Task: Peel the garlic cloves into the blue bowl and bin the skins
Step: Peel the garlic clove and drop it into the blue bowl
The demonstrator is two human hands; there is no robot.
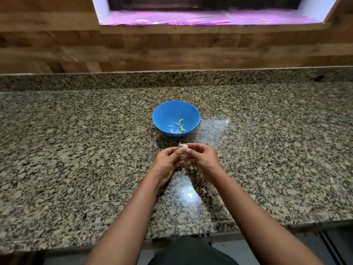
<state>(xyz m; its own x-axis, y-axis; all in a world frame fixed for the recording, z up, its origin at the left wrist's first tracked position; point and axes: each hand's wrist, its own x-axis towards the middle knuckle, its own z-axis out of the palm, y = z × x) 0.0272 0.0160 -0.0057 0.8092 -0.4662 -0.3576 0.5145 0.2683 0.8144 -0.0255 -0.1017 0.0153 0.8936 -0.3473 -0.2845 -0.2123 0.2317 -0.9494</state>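
Dark clothing (191, 251) fills the bottom edge, and from either side of it two bare forearms reach forward over the speckled granite worktop (76, 150). They meet above its middle. The left hand (168, 159) and the right hand (204, 157) come together at the fingertips, both with fingers curled, and pinch a single garlic clove (183, 148) between them. The clove is held up off the stone. It is pale, with a wisp of loose papery skin standing up at its far end and more skin hanging beneath it between the two hands.

Just beyond the hands, and apart from them, stands the blue bowl (162, 111), upright on the worktop. Several peeled cloves (178, 123) lie scattered on its bottom, towards the near side; they look greenish against the blue plastic.

A few thin skin scraps (204, 190) lie on the stone under the right forearm, near a bright glare spot, and another small scrap (167, 219) lies close to the front edge.

Behind the worktop rises a low granite upstand, then a wood-patterned wall (172, 50), and above that a window ledge (191, 19) covered with a pink-purple sheet.
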